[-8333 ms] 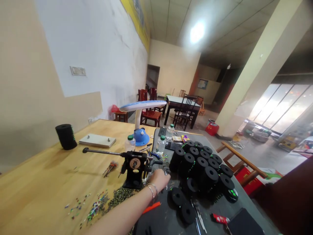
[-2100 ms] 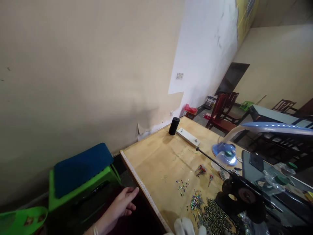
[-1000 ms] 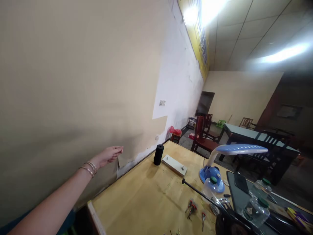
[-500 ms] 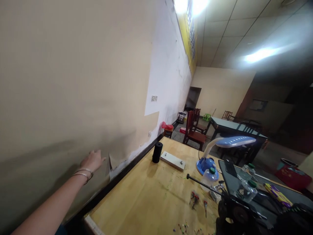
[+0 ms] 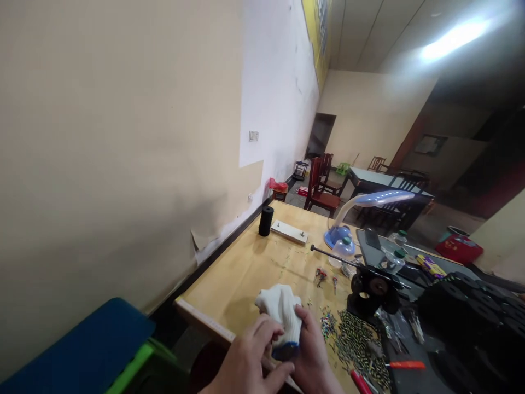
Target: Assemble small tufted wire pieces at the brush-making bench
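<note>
A white knitted work glove point(image 5: 282, 306) with a blue-edged cuff is held over the near edge of the wooden table point(image 5: 229, 273). My right hand point(image 5: 311, 350) is closed on its right side, thumb along the fabric. From the left, my left hand point(image 5: 250, 355) has its curled fingers against the glove near the cuff, the thumb just below the blue edge. Just right of the hands lie a pile of small dark and yellowish pieces point(image 5: 359, 339) and some coloured beads point(image 5: 328, 323).
On the table stand a black cylinder point(image 5: 266, 221), a white board with two bolts point(image 5: 289, 232), a blue desk lamp point(image 5: 338, 232) and a black device with a long rod point(image 5: 371, 290). Red-handled tools point(image 5: 406, 365) lie at right. A blue seat point(image 5: 86, 350) is at lower left, beside the wall.
My left hand, stretched out by the wall at left before, is now at the glove in front of me. My right hand and the glove have come into view. The view has tilted down.
</note>
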`<action>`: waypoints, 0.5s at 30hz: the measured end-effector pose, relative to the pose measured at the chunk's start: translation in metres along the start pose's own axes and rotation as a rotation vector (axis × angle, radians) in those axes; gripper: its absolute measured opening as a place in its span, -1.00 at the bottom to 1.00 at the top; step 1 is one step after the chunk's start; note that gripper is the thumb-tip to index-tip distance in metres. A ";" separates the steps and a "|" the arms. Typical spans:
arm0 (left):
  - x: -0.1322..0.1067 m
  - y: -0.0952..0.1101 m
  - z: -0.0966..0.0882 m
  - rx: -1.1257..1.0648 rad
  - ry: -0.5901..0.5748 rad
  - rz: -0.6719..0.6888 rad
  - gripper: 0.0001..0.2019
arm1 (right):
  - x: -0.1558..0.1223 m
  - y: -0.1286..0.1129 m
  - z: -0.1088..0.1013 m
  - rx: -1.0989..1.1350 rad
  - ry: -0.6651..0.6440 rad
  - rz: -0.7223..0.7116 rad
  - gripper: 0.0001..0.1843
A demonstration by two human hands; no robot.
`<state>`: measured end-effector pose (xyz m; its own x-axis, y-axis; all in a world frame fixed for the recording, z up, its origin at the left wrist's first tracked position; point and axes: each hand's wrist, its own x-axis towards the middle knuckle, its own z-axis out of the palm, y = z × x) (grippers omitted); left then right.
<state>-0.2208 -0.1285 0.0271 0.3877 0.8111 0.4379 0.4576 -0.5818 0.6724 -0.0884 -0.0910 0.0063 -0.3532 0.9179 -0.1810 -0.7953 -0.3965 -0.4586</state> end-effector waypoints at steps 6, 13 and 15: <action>-0.005 -0.019 -0.016 -0.105 0.214 -0.238 -0.86 | -0.006 0.022 0.012 -0.480 -0.087 -0.005 -0.22; -0.040 -0.027 -0.044 0.102 0.439 -0.216 -0.91 | -0.015 0.049 0.049 -1.165 -0.297 -0.298 -0.53; -0.050 -0.028 -0.053 0.201 0.527 -0.197 -0.90 | -0.007 0.057 0.056 -1.378 -0.252 -0.387 -0.53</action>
<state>-0.2950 -0.1496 0.0184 -0.1457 0.7958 0.5877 0.6427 -0.3755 0.6678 -0.1585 -0.1214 0.0300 -0.4216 0.8761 0.2339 0.1848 0.3355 -0.9237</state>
